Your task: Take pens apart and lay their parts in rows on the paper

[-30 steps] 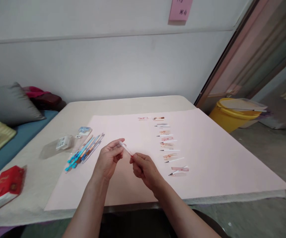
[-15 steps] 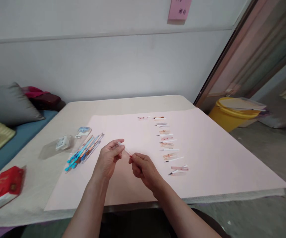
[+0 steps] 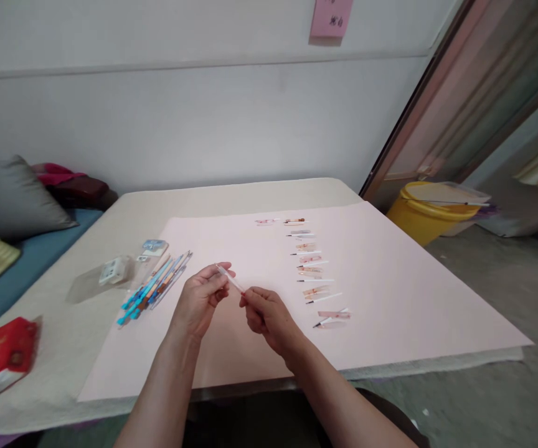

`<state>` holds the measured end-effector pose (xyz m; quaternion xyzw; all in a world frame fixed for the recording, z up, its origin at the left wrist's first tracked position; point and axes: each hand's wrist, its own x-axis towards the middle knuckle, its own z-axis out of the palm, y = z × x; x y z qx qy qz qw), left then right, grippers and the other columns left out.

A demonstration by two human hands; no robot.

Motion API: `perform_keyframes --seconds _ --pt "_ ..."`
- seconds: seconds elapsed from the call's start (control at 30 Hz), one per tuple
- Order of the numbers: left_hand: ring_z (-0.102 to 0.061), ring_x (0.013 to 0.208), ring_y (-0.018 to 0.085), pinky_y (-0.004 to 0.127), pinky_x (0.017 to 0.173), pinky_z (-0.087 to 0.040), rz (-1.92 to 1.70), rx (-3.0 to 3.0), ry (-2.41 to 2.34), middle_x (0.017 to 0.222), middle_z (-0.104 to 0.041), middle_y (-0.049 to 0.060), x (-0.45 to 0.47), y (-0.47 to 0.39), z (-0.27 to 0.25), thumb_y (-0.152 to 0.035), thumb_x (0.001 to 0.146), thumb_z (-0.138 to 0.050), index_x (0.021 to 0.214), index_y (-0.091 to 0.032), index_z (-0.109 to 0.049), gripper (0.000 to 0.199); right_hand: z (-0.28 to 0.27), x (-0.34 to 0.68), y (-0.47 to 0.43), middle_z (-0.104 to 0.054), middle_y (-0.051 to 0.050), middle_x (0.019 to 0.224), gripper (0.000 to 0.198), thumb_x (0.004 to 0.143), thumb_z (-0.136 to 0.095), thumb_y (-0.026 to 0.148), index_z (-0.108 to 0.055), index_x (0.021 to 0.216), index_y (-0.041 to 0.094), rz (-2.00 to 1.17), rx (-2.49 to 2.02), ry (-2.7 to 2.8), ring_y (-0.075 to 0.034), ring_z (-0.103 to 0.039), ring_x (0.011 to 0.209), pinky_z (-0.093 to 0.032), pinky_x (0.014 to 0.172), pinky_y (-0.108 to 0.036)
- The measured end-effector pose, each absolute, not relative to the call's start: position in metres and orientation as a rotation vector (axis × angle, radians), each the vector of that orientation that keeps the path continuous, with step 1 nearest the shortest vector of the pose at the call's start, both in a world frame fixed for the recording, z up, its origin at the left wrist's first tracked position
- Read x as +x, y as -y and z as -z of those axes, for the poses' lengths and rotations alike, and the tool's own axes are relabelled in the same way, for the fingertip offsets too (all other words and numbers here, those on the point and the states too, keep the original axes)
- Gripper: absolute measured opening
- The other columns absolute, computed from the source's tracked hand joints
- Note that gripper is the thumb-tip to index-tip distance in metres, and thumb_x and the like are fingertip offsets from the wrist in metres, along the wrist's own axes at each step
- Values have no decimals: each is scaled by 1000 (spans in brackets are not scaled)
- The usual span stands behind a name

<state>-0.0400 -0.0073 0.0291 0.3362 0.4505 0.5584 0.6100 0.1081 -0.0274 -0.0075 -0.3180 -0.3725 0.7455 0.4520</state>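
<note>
A slim pale, clear-looking pen (image 3: 230,278) with a reddish end is held slanted over the pink sheet. My left hand (image 3: 202,297) closes its thumb and fingers on the upper left end. At the lower right, my right hand (image 3: 269,314) pinches the reddish end, its other fingers curled under. To the right of my hands runs a column of pen parts: white refills with dark tips (image 3: 324,298) lying beside pinkish clear barrels (image 3: 334,315). On the left lies a bundle of blue, brown and clear pens (image 3: 154,287).
A pink sheet (image 3: 404,298) covers much of the cloth-topped table (image 3: 231,194). Beyond the pen bundle are an eraser-like block (image 3: 155,247) and a clear bag with a white item (image 3: 114,270). A red packet (image 3: 2,354) sits front left; a yellow bin (image 3: 421,214) stands right.
The whole view has shifted slightly, moving the table's contents a little to the left. Both hands keep the same grip on the pen.
</note>
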Motion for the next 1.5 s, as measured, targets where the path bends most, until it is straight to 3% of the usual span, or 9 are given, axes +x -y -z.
perform_keyframes --seconds 0.13,0.27,0.37,0.6,1.07,1.33,1.5 --pt "-45 49 4 15 48 -36 -1310 824 -1087 59 -53 -3 -39 6 -27 -23 64 -75 82 -13 -67 22 7 107 28 -33 9 38 26 82 -55 38 -55 71 15 -1834 -783 933 -4 -21 35 -12 38 -21" --pt "-53 59 6 17 53 -42 -1269 775 -1053 85 -65 7 -39 7 -29 -21 64 -74 95 -13 -67 32 7 108 27 -33 9 38 27 82 -54 40 -54 71 15 -1838 -798 919 -4 -21 35 -12 38 -21" --pt "-55 63 7 18 57 -45 -1260 767 -1030 97 -65 11 -40 8 -30 -20 66 -72 99 -13 -66 34 7 109 27 -33 9 38 26 82 -55 39 -54 71 15 -1829 -808 916 -4 -21 35 -12 38 -21" --pt "-48 54 4 14 51 -40 -1302 823 -1027 69 -57 0 -40 6 -28 -21 65 -74 77 -13 -64 18 8 107 28 -33 10 37 26 82 -56 39 -54 70 15 -1836 -790 919 -4 -20 34 -12 38 -21" --pt "-47 51 5 15 50 -38 -1401 773 -1103 58 -49 -4 -42 4 -27 -26 64 -76 68 -14 -54 26 8 107 28 -32 9 37 26 83 -56 38 -54 70 15 -1830 -799 952 -4 -20 35 -12 38 -21" --pt "-53 52 6 15 49 -43 -1453 743 -1109 74 -64 4 -43 3 -30 -30 70 -71 78 -13 -53 26 9 107 28 -32 9 38 25 83 -56 37 -56 71 15 -1836 -803 957 -4 -21 35 -12 38 -22" --pt "-55 46 8 16 44 -42 -1433 775 -1144 71 -67 8 -41 5 -33 -35 75 -65 78 -15 -48 27 9 107 28 -33 9 39 25 83 -56 36 -56 71 15 -1837 -797 958 -3 -21 35 -12 38 -22"
